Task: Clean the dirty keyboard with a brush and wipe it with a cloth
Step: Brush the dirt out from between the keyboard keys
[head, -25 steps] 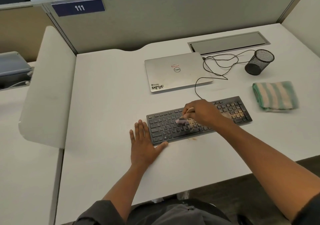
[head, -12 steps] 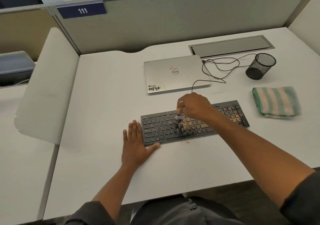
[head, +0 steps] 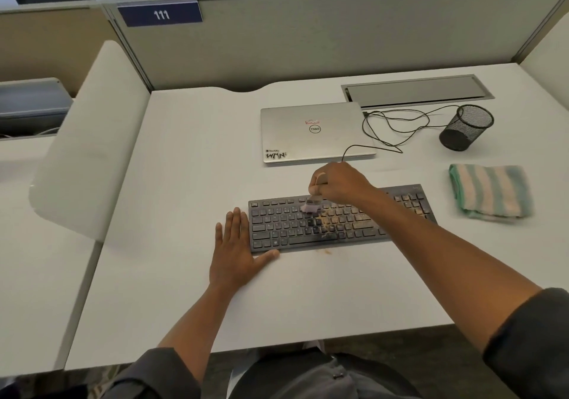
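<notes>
Keyboard [head: 338, 220] cleaning is at the brush stage, and to do this stage well I think the strokes should be short and go in one direction, along the rows and between the keys, so that the brown dirt leaves the board at one side and is not spread again over the clean keys. The fingers [head: 317, 183] of the right hand [head: 338, 183] are curled tight and pinch the handle of the small brush [head: 311, 204], which stands almost upright; its pale bristles touch the upper key rows near the middle of the board. The left hand [head: 235, 251] holds nothing: it lies flat on the desk [head: 184, 183] with straight fingers, just beside the left end of the keyboard, and the thumb touches the front left corner, which I judge keeps the board from sliding. The keys to the left of the brush look dark and mostly clean, while the middle and right keys are dusty brown, and a small brown spot lies on the desk by the front edge. The striped cloth [head: 489, 192] waits folded to the right, apart from the keyboard. Behind are a closed laptop [head: 314, 134], a loose cable [head: 397, 124] and a mesh cup [head: 466, 127].
</notes>
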`<state>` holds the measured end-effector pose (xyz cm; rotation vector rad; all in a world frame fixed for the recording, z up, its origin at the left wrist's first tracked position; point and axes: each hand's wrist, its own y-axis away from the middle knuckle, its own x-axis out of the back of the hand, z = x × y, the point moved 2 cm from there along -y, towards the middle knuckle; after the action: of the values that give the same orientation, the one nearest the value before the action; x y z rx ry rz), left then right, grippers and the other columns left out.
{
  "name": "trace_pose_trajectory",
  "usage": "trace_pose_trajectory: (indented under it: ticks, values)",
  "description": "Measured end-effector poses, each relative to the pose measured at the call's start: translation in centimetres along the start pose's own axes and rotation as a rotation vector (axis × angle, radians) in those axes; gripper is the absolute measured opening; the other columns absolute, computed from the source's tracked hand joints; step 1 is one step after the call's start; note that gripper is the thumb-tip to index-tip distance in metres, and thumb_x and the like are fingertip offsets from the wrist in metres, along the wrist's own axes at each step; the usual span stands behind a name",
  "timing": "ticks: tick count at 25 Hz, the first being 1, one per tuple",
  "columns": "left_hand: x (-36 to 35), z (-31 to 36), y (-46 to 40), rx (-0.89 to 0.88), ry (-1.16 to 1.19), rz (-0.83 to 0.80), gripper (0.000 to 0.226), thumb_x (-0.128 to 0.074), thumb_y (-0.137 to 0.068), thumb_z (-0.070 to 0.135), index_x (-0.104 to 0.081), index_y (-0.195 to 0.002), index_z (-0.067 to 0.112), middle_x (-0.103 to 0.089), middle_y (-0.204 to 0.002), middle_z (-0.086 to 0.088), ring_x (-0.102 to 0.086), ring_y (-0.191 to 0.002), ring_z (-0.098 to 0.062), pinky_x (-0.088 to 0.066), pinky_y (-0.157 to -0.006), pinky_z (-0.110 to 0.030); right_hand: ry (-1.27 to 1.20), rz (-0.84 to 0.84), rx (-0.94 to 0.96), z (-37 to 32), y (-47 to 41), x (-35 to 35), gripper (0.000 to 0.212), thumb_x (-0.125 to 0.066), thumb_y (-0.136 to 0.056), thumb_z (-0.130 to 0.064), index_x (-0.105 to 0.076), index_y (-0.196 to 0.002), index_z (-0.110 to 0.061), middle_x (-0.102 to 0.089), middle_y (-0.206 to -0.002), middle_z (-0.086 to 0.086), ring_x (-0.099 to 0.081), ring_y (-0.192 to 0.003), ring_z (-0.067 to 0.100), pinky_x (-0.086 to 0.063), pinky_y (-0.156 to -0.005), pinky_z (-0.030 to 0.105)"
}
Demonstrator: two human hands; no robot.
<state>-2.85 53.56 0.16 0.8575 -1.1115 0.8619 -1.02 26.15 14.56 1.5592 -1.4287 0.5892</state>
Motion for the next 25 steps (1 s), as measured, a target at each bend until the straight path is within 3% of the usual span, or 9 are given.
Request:
trace_pose_trajectory:
  ticks: [3,5,10,13,15,20,25]
  values:
    - [0.0,0.0,0.0,0.002,-0.008,0.011,0.129,-0.007,-0.071,0.1,0.01,-0.16,0.009,0.016,-0.168,-0.007,0.024,-0.153,-0.018,0.014,-0.124,-0.044,0.199,0.052,-0.044,0.7,0.4,-0.2,0.008,-0.069,-0.087,-0.028,-0.073,-0.079,-0.03,-0.071,-0.092,-0.016,-0.063,-0.091,0.011,-0.046,-0.07,0.028]
    - [0.0,0.0,0.0,-0.002,0.006,0.013,0.128,-0.009,-0.072,0.1,0.009,-0.161,0.009,0.016,-0.168,-0.007,0.024,-0.153,-0.017,0.014,-0.124,-0.043,0.259,0.076,-0.044,1.1,0.4,0.2,0.007,-0.068,-0.086,-0.028,-0.074,-0.084,-0.026,-0.072,-0.096,-0.011,-0.063,-0.095,0.015,-0.049,-0.073,0.03]
    - [0.0,0.1,0.0,0.0,0.011,0.023,0.129,-0.012,-0.072,0.1,0.007,-0.161,0.008,0.013,-0.169,-0.008,0.022,-0.153,-0.017,0.012,-0.125,-0.044,-0.03,0.1,0.002,0.8,0.6,0.4,0.015,-0.061,-0.09,-0.024,-0.075,-0.084,-0.021,-0.072,-0.099,-0.012,-0.063,-0.094,0.013,-0.051,-0.08,0.036]
    - [-0.1,0.0,0.0,-0.002,0.013,0.022,0.128,-0.013,-0.073,0.099,0.007,-0.161,0.008,0.012,-0.169,-0.007,0.022,-0.153,-0.017,0.011,-0.125,-0.044,0.097,0.07,-0.037,1.5,0.4,-0.5,0.019,-0.053,-0.087,-0.026,-0.069,-0.076,-0.021,-0.073,-0.096,-0.005,-0.063,-0.087,0.019,-0.047,-0.07,0.032]
    - [-0.1,0.0,0.0,-0.005,0.013,0.029,0.128,-0.013,-0.073,0.099,0.007,-0.161,0.009,0.012,-0.169,-0.007,0.022,-0.153,-0.017,0.011,-0.125,-0.044,0.108,0.07,-0.087,1.5,0.5,-0.3,0.018,-0.054,-0.083,-0.019,-0.065,-0.07,-0.01,-0.07,-0.083,0.004,-0.061,-0.079,0.023,-0.043,-0.062,0.029]
    - [-0.1,0.1,0.0,-0.006,0.023,0.029,0.128,-0.012,-0.073,0.1,0.007,-0.161,0.009,0.012,-0.169,-0.007,0.022,-0.153,-0.017,0.012,-0.125,-0.044,-0.104,0.224,-0.104,0.8,0.8,0.5,0.017,-0.056,-0.091,-0.018,-0.07,-0.093,-0.009,-0.07,-0.092,0.007,-0.063,-0.088,0.025,-0.048,-0.073,0.032]
    - [-0.1,0.1,0.0,-0.01,0.031,0.03,0.129,-0.012,-0.073,0.1,0.007,-0.161,0.008,0.012,-0.169,-0.007,0.021,-0.153,-0.017,0.013,-0.125,-0.044,-0.052,0.168,-0.165,0.7,1.4,-0.9,0.019,-0.054,-0.087,-0.007,-0.07,-0.095,-0.001,-0.072,-0.092,0.013,-0.068,-0.09,0.028,-0.055,-0.071,0.034]
